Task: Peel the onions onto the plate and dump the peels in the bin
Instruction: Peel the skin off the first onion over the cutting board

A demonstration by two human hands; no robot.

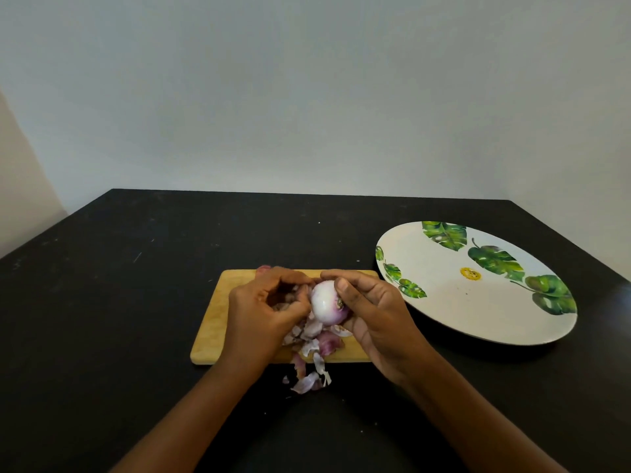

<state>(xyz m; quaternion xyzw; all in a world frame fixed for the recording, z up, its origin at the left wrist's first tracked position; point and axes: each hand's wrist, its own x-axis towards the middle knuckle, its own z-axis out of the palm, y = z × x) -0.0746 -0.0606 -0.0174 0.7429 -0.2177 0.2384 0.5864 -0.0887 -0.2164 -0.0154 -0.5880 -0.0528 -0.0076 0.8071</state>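
- The right hand (pixel 370 312) grips the onion (pixel 327 303) from its right side, thumb pressed over the root end, fingers curled beneath; the bulb sits just above the cutting board (pixel 211 322), between the two hands.
- The left hand (pixel 263 312) is curled at the onion's left side, its fingertips pinching what looks like a strip of skin; the exact hold is partly hidden by the knuckles.
- The exposed surface is pale and glossy with a purple tinge, so most of the dry skin seems to be off already. To finish well, the left hand should pull the strip away from the right hand, along the bulb's curve, while the right hand turns the onion to bring up any remaining patch.
- The peels (pixel 317 343) lie below both hands, some spilling off the board's near edge onto the desk (pixel 102 302); these will need gathering for the bin, which is not in view.
- The plate (pixel 478 302) lies to the right of the right hand, with no onion on it.
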